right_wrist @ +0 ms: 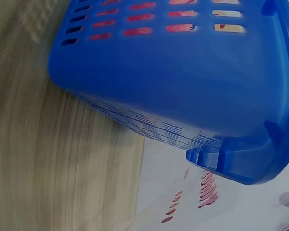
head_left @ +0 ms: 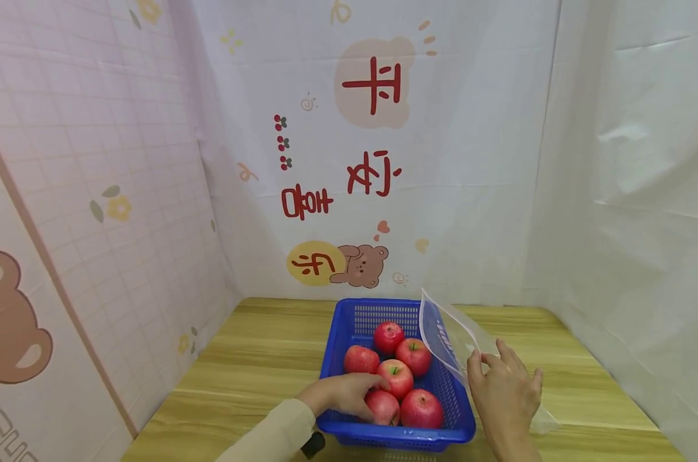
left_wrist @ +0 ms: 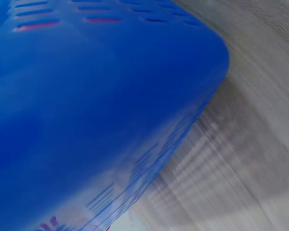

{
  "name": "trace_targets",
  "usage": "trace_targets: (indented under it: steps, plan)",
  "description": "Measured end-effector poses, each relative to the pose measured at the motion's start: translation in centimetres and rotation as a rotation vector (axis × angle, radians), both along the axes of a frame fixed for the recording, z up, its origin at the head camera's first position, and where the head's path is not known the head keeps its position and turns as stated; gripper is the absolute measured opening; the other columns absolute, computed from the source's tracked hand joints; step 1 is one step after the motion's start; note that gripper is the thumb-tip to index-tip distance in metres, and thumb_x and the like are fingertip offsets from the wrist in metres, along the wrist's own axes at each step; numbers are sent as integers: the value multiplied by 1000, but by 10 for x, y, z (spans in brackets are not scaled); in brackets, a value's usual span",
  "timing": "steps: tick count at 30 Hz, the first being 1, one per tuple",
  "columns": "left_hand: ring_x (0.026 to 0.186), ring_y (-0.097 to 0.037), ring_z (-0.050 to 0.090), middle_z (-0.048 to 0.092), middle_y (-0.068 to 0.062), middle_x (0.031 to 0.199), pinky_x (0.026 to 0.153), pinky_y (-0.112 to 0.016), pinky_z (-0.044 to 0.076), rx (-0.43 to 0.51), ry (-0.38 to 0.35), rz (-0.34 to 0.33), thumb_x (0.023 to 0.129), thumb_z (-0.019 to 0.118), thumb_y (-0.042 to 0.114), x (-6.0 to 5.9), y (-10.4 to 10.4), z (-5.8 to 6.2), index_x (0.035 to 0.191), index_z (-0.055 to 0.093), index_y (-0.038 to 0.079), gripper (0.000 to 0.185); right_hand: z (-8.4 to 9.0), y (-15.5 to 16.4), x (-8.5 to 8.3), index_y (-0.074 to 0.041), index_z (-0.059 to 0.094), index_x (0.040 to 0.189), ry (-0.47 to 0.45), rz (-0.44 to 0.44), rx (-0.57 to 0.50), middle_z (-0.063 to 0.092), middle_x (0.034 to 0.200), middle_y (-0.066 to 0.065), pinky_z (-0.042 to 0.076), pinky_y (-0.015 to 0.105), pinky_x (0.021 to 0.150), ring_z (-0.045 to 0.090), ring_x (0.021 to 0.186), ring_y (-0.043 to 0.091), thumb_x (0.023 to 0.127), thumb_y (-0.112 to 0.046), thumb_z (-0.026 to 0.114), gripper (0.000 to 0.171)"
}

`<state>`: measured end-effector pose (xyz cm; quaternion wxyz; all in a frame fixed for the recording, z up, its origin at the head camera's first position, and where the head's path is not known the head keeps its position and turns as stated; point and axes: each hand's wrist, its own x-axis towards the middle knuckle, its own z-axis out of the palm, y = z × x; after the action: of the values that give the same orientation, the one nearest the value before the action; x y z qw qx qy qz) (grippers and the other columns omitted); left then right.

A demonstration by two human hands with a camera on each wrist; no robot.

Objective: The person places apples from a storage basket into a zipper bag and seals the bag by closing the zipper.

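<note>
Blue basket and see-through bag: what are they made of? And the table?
The basket looks like hard plastic: smooth, a bit shiny, with neat rows of slots. The bag seems to be thin, bendy plastic, because it's partly see-through and catches the light. The table has wood-like streaks, but it could be real wood or a printed covering.

Over the blue basket's (head_left: 395,435) right rim, passage is blocked by a translucent bag (head_left: 454,343) and the right hand (head_left: 505,388); the left rim, near the front, is crossed by the left hand (head_left: 351,393) at one apple (head_left: 383,409). Room is left along the far wall, behind the other apples (head_left: 414,357), and over the tabletop (head_left: 262,350) leftward. Beyond, the way is closed by hanging cloth (head_left: 470,192).
</note>
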<state>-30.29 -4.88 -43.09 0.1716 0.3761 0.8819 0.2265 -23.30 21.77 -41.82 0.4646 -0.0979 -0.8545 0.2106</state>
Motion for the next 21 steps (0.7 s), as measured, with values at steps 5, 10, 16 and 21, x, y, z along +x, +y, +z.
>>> trace_targets:
  steps: [5, 10, 16, 21]
  plan:
    - [99, -1, 54, 60, 12, 112, 95, -27, 47, -29, -43, 5, 82, 78, 17, 1, 1, -1, 132, 59, 17, 54, 1, 0, 0, -2, 78, 78, -10, -2, -3, 66, 120, 22, 28, 77, 97, 63, 108, 41, 87, -22, 62, 27]
    - [98, -1, 54, 61, 13, 111, 94, -26, 47, -35, -30, -3, 85, 77, 21, 0, 2, -3, 132, 59, 17, 50, 2, 0, 1, -3, 78, 78, -21, -1, -8, 66, 121, 21, 27, 77, 97, 63, 108, 41, 88, -22, 62, 27]
    - [94, 2, 55, 63, 14, 106, 91, -24, 48, -5, 31, -22, 83, 79, 22, 1, 3, -5, 126, 62, 17, 47, 0, 1, 0, -3, 78, 77, -15, -2, -1, 67, 120, 21, 28, 78, 96, 63, 108, 41, 87, -22, 63, 26]
    - [89, 2, 55, 63, 14, 102, 87, -22, 49, 18, 59, -13, 80, 79, 21, 1, 4, -6, 124, 63, 16, 47, 0, 1, 0, -3, 78, 77, -6, -4, 3, 67, 119, 21, 29, 78, 95, 63, 107, 40, 87, -22, 63, 26]
